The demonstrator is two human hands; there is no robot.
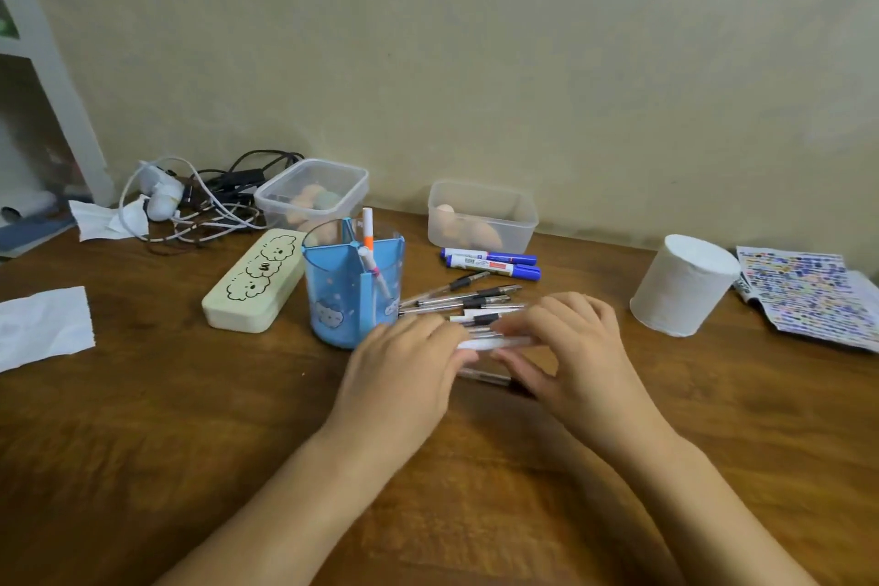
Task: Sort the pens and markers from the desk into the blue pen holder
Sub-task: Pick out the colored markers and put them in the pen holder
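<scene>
The blue pen holder (352, 295) stands upright mid-desk with an orange-and-white marker (367, 228) and a pink-tipped pen (376, 274) in it. Right of it lies a pile of several clear and black pens (468, 297). Two blue markers (492, 263) lie side by side behind the pile. My left hand (404, 371) and my right hand (571, 347) both rest on the near side of the pile, their fingers curled around a white pen (494, 343) between them. Another pen (483, 377) lies under my hands. Motion blur hides the exact grip.
A cream pencil case (254, 283) lies left of the holder. Two clear plastic boxes (311, 195) (480, 217) stand at the back, with tangled cables (204, 200) to the left. A white paper roll (680, 286) and a colourful sheet (808, 290) sit right; white paper (43, 328) lies left.
</scene>
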